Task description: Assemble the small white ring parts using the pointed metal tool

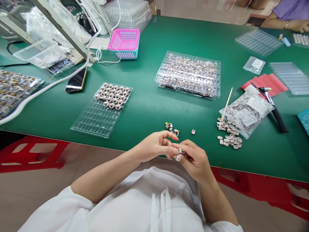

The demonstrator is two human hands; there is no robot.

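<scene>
My left hand point(156, 145) and my right hand point(194, 159) meet just off the near edge of the green table point(149, 109), both pinched on one small white ring-shaped part point(178, 157). Just beyond the fingers lie two tiny wired parts point(172, 128) and a single white ring point(193, 131). To the right, loose white rings point(228, 135) spill from an open clear bag point(246, 112). At the left, a clear compartment tray point(96, 119) holds rows of rings in its far end.
A stack of filled clear trays point(188, 74) sits mid-table, a pink basket point(125, 42) behind it. A phone point(76, 80) and white cable lie at left. A wooden stick point(227, 103), red sheet, dark tool and empty trays are at right. Another person's arm point(285, 22) rests far right.
</scene>
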